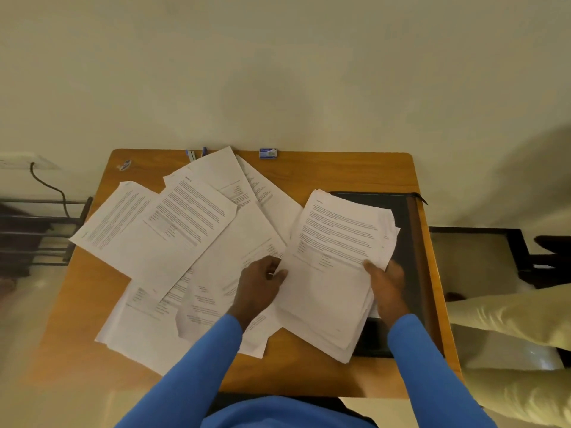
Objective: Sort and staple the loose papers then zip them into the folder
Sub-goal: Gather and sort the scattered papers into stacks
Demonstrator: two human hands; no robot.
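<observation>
The person's right hand [386, 282] is pinching the gathered stack [336, 257] at its right edge, thumb lying on top and fingers tucked beneath. The left hand [259, 285] is curling its grip round the stack's opposite edge, thumb on the top sheet. Holding from both sides like this is probably serving to square the uneven sheets, since their edges are sitting stepped and not flush.

The stack is lying partly over the folder's [404, 230] left half, likely so that sorted pages are collecting close to where they must end up. The folder is lying flat on the counter [340, 171], its zip tab sticking out at the far corner. The stack is covering much of it, so I cannot tell whether anything is inside.

Left of the folder, the loose papers [173, 230] are fanning out and overlapping one another, not yet gathered. Beyond the folder, toward the wall, a small staple box [268, 153] is sitting at the counter's far edge, with pens [191, 156] further left of it. Judging by this, sorting is under way and stapling is not yet begun.
</observation>
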